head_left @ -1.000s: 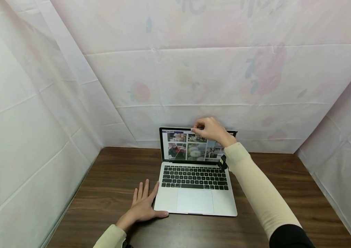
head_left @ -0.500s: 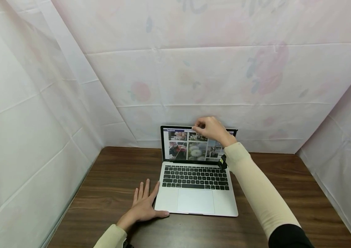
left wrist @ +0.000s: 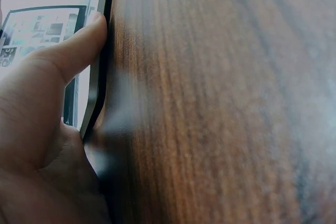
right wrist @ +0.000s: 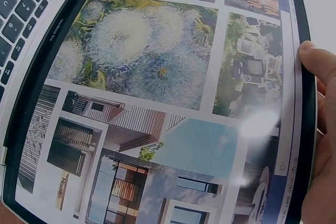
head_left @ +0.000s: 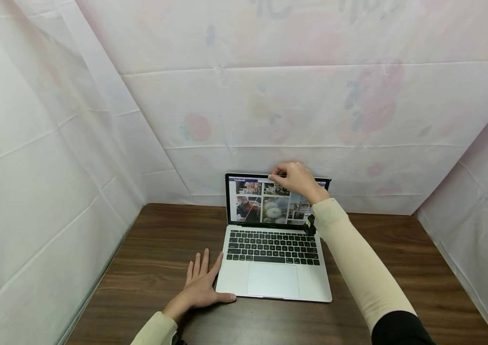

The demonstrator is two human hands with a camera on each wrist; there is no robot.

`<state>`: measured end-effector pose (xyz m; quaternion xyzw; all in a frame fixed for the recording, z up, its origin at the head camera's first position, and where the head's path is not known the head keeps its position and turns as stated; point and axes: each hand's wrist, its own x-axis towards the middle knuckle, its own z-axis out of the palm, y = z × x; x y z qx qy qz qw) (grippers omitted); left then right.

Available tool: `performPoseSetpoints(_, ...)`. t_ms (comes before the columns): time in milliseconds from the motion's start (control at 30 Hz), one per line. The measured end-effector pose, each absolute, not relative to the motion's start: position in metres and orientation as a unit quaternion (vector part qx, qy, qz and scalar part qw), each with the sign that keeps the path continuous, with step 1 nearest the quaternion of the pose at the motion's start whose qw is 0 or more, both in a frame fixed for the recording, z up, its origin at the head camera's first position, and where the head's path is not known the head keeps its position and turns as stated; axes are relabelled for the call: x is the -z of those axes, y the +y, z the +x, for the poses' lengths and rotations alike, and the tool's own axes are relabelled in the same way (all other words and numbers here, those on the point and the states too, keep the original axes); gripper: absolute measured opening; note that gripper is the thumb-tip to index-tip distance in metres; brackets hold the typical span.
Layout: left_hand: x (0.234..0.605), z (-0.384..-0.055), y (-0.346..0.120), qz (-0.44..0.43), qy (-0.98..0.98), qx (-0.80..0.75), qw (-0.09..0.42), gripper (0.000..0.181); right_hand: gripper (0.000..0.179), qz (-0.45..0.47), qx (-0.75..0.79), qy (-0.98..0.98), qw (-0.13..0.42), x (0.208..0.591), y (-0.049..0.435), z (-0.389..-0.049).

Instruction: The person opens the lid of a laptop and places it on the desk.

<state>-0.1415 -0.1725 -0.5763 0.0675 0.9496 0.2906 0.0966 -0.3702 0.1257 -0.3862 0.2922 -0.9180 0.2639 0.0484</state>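
A silver laptop [head_left: 273,280] lies on the wooden table with its lid raised and the screen [head_left: 275,210] lit, showing a page of photo tiles. My right hand [head_left: 293,179] pinches the lid's top edge. In the right wrist view its thumb [right wrist: 317,59] sits on the dark bezel, with the other fingers behind the lid. My left hand [head_left: 201,290] rests at the front left corner of the base, fingers straight and spread on the table. Its thumb [left wrist: 86,40] lies along the front edge of the base in the left wrist view.
The dark wooden table [head_left: 157,239] extends to both sides of the laptop. White printed cloth [head_left: 244,105] hangs behind it, close to the lid. More white cloth [head_left: 54,191] hangs along the left side and also the right.
The laptop's lid has tilted slightly back, its top edge rising a little in the head view along with my right hand. My left hand stays at the corner of the base.
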Motion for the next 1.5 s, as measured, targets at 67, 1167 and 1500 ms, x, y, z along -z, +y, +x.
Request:
performPoseSetpoints(67,0.576,-0.142,-0.172,0.068,0.950,-0.288,0.102,0.132,0.023,0.291,-0.266,-0.918,0.047,0.386,0.126,-0.371)
performPoseSetpoints(1167,0.566,-0.144,-0.169,0.073,0.946,-0.295,0.112,0.129,0.023,0.282,-0.261,-0.920,0.076,0.391,0.132,-0.369)
performPoseSetpoints(1500,0.568,-0.159,-0.166,0.075,0.945,-0.295,0.117,0.131,0.017,0.300,-0.304,-0.902,0.056,0.384,0.140,-0.370)
